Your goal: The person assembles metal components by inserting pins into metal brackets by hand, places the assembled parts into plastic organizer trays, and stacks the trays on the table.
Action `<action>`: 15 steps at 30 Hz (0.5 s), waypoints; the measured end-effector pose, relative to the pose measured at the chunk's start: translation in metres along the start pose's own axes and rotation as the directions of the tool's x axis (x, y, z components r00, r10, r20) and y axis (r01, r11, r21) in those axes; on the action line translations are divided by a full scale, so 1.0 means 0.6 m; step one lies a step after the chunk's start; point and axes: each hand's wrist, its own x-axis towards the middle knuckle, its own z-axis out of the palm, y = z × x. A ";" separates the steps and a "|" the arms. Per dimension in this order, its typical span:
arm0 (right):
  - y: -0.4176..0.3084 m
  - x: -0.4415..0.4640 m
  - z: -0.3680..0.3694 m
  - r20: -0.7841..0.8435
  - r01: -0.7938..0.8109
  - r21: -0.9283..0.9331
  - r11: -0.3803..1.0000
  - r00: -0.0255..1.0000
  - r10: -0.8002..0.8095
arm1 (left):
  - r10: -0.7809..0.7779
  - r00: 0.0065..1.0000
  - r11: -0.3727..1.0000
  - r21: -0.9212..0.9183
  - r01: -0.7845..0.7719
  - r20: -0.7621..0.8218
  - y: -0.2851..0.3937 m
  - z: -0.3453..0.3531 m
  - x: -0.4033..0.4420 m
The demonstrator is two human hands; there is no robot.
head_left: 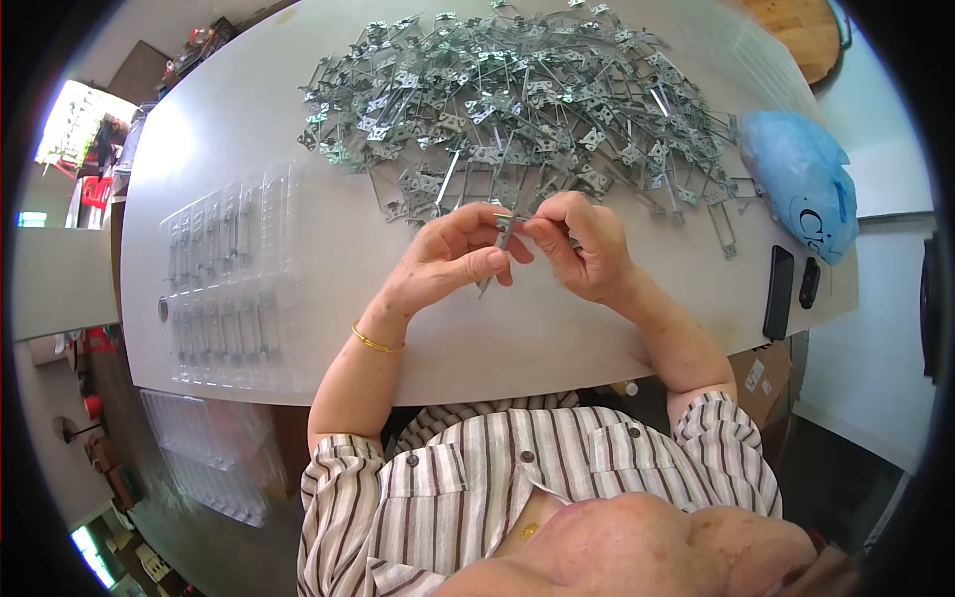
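Pale and smooth, the tabletop (517, 348) spread beneath and ahead of your hands, with a glossy glare far to the left. Your left hand (433, 261) was partly curled, its thumb and fingers gripping a slim grey metal piece (505, 231), thin and angular, with a narrow end slanting down below the fingers. Your right hand (587, 249) was bent into a pinch, thumb and forefinger together at the upper end of that same piece.

Just beyond both hands lay a tangled heap (497, 109) of dull silvery parts, flat punched plates joined to straight thin rods. Left of your left hand, a clear, ridged plastic tray (274, 209) held rows of similar parts; more clear trays (209, 448) sat below the table edge. Well right of your right hand were a crinkled blue plastic bag (796, 179), a flat black phone (779, 294) and a cardboard box (766, 383) lower down. Farther off stood a round wooden top (796, 35).
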 end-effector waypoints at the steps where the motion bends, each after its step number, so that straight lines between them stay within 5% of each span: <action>1: -0.001 0.000 -0.001 -0.015 -0.023 0.012 1.000 1.000 0.023 | 0.042 0.999 0.999 -0.018 -0.042 -0.006 -0.003 -0.001 0.001; 8: -0.003 0.000 -0.005 -0.009 -0.371 0.476 0.797 0.905 0.426 | 0.353 0.932 0.929 -0.086 -0.359 -0.084 -0.009 -0.008 0.013; 15: -0.005 0.005 0.005 0.080 -0.487 0.503 0.715 0.849 0.522 | 0.369 0.925 0.919 -0.115 -0.378 -0.089 -0.019 -0.020 0.014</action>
